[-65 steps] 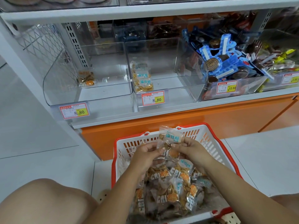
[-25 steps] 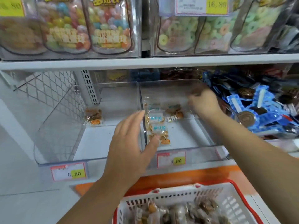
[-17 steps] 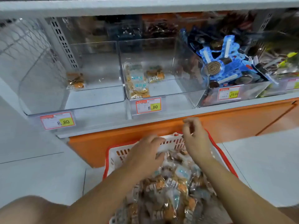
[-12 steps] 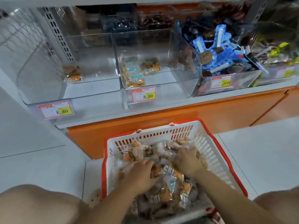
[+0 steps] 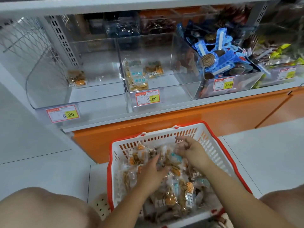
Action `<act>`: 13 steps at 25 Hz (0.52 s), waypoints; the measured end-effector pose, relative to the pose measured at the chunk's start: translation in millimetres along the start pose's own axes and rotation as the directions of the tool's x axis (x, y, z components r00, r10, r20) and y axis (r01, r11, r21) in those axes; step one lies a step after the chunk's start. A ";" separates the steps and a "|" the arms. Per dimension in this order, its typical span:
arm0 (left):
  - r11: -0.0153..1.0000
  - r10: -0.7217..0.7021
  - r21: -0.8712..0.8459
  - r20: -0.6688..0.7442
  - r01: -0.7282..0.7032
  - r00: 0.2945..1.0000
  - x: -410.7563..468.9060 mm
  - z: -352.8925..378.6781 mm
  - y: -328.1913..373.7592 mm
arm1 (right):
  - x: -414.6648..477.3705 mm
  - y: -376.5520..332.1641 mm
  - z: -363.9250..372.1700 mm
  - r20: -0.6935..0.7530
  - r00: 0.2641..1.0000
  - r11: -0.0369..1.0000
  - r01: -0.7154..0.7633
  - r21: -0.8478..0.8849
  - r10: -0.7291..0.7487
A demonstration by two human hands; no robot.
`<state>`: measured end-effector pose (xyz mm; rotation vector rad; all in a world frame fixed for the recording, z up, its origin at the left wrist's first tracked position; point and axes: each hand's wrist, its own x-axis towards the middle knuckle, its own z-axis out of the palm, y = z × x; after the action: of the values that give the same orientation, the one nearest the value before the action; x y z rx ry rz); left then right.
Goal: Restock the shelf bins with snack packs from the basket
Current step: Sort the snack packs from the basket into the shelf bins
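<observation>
A white basket with a red rim (image 5: 164, 131) stands on the floor in front of me, heaped with clear snack packs (image 5: 181, 190). My left hand (image 5: 151, 175) lies on the pile with its fingers spread. Further back in the basket, my right hand (image 5: 190, 150) has its fingers curled on a clear pack with a light blue label (image 5: 176, 157). On the shelf, the left clear bin (image 5: 98, 96) holds one pack (image 5: 77, 79). The middle clear bin (image 5: 181, 91) holds a stack of packs (image 5: 136, 79) and one more pack (image 5: 154, 71).
A third bin to the right is full of blue-wrapped snacks (image 5: 218, 51), and a further bin of yellow-green packs (image 5: 283, 53) sits beyond it. Price tags (image 5: 148, 97) hang on the bin fronts. An orange base panel (image 5: 181, 124) runs under the shelf. My knees frame the basket.
My right hand left a pack in the middle bin, then both hands dropped back into the basket. In the last half second the right hand rose toward the basket's far side.
</observation>
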<state>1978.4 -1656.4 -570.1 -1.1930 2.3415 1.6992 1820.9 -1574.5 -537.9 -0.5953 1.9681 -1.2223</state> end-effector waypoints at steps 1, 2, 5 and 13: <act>0.994 -0.015 -0.108 0.015 0.016 1.000 2.1 -2.7 2.7 | 0.9 -4.2 -3.0 0.009 1.000 0.993 0.011 0.117 -0.012; 0.981 -0.021 -0.194 0.027 0.025 0.999 4.0 -5.4 4.2 | -0.3 -9.6 -5.0 0.019 1.000 0.977 0.005 0.215 -0.010; 0.927 -0.057 -0.369 0.034 0.065 0.998 8.2 -9.6 4.4 | -0.3 -16.5 -9.0 0.012 0.998 0.897 -0.064 0.437 0.066; 0.873 -0.085 -0.483 -0.021 0.065 0.996 0.1 -14.7 11.3 | 0.0 -8.7 -9.1 0.109 0.978 0.943 -0.200 0.267 0.176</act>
<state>1977.8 -1667.0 -554.9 -1.3629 1.9062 2.3357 1813.8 -1573.2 -527.5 -0.3030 1.7011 -1.3005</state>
